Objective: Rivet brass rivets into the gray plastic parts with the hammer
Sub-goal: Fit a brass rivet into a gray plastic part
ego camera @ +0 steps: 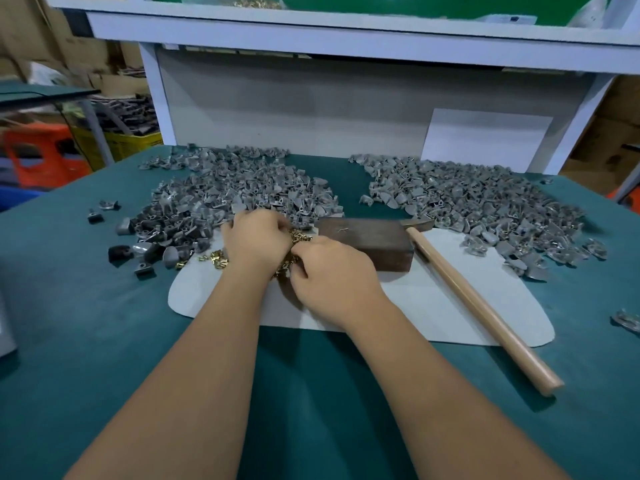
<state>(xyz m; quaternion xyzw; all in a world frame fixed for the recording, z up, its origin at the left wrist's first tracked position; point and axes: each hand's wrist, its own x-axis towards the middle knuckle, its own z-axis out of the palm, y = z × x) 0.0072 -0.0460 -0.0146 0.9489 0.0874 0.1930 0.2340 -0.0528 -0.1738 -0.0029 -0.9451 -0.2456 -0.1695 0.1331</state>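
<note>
**Green bench with gray parts, brass rivets and a resting hammer**

Green cloth covers the table (86, 341), which is the largest thing in view; behind it stands a white shelf frame (346, 36). On the upper shelf a green bin (415, 5) holds something, but its contents are too cut off to tell. To the left, beyond the table, a yellow crate (135, 142) is filled with dark gray pieces, near an orange stool (38, 150).

Two wide heaps of gray plastic parts lie on the cloth: the left heap (221, 192) and the right heap (485, 206), well apart. A pale mat (450, 313) lies in front of them. On it rests a dark block (374, 244), and the hammer (481, 306) lies just beside the block, its wooden handle pointing toward the person.

Both hands work over the small pile of brass rivets (218, 260) at the mat's left side. The left hand (258, 242) has its fingers curled down into the rivets. The right hand (332, 275) is curled too, touching the left; what either hand pinches I cannot tell.
</note>
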